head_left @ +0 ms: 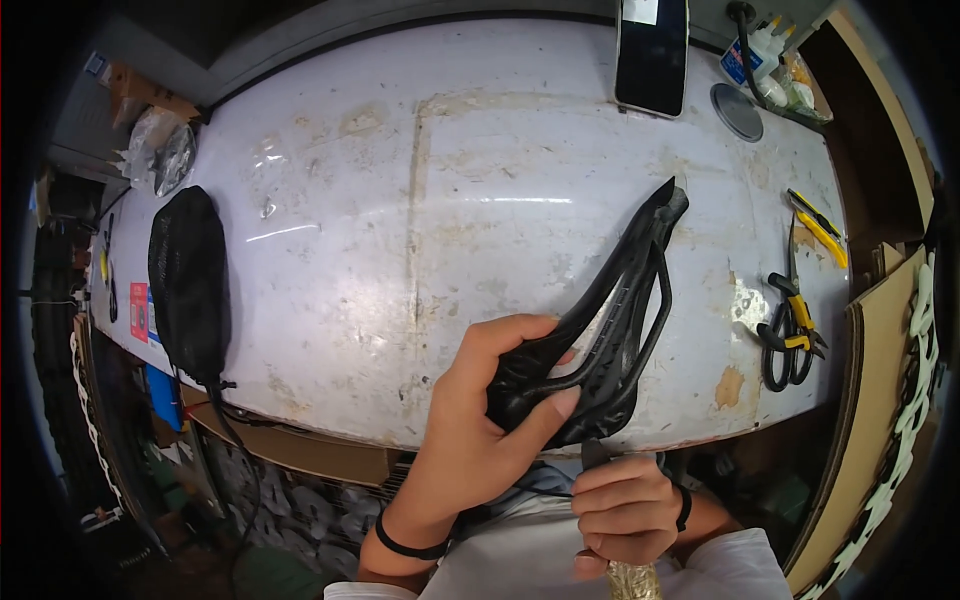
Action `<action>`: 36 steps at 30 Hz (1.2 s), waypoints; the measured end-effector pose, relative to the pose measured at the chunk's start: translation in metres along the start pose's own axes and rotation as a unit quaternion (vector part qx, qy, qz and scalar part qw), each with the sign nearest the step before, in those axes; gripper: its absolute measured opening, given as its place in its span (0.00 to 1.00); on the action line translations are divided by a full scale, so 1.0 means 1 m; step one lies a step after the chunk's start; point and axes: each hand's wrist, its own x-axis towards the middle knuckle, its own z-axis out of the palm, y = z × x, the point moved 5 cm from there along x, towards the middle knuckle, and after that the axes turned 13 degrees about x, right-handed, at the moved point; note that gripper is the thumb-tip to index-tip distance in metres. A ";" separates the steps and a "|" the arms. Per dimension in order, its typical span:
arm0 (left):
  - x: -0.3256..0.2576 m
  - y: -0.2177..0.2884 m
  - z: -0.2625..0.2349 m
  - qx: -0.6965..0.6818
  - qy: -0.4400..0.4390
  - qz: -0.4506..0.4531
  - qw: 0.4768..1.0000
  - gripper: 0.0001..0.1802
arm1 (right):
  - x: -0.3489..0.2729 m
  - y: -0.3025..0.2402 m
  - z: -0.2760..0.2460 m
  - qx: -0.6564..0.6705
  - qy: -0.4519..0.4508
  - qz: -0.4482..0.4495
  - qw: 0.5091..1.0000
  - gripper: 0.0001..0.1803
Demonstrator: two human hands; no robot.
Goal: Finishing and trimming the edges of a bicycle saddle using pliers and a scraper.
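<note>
A black bicycle saddle (612, 370) is held underside up over the table's near edge, its nose pointing to the far right and its rails showing. My left hand (485, 400) grips the wide rear part, with the thumb pressed on the underside and the fingers around the side. Below the saddle's rear edge, my right hand (625, 510) is closed around a tool with a flat dark blade (595, 453) and a handle wrapped in shiny tan film. The blade's upper end reaches the saddle's rear edge; whether it touches is unclear.
On the white table (330, 310) lie black-handled scissors (790, 340), yellow-handled cutters (820, 238), a round grey disc (738, 112) and a phone (652, 60). Glue bottles (765, 50) stand at the far right. A long black pouch (190, 285) lies left; cardboard (870, 400) borders the right.
</note>
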 end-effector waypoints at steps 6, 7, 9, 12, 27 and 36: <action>0.010 -0.012 -0.008 -0.255 -0.098 -0.129 0.953 0.22 | -0.001 0.003 0.011 -0.020 -0.035 -0.014 0.999 0.14; 0.012 -0.014 -0.009 -0.266 -0.097 -0.143 0.948 0.21 | -0.002 0.004 0.013 -0.033 -0.034 -0.021 0.999 0.14; 0.014 -0.016 -0.007 -0.248 -0.068 -0.134 0.957 0.25 | -0.002 0.007 0.015 -0.033 -0.027 -0.029 0.999 0.14; 0.013 -0.013 -0.009 -0.247 -0.037 -0.127 0.960 0.29 | 0.004 0.007 0.012 -0.033 -0.032 -0.025 0.999 0.15; 0.004 -0.004 -0.006 0.004 0.017 0.004 1.000 0.50 | -0.012 -0.026 -0.007 0.049 -0.007 -0.002 0.999 0.17; 0.011 -0.007 0.009 -0.022 -0.048 0.013 0.999 0.50 | -0.002 -0.014 -0.020 0.079 -0.050 0.028 0.995 0.14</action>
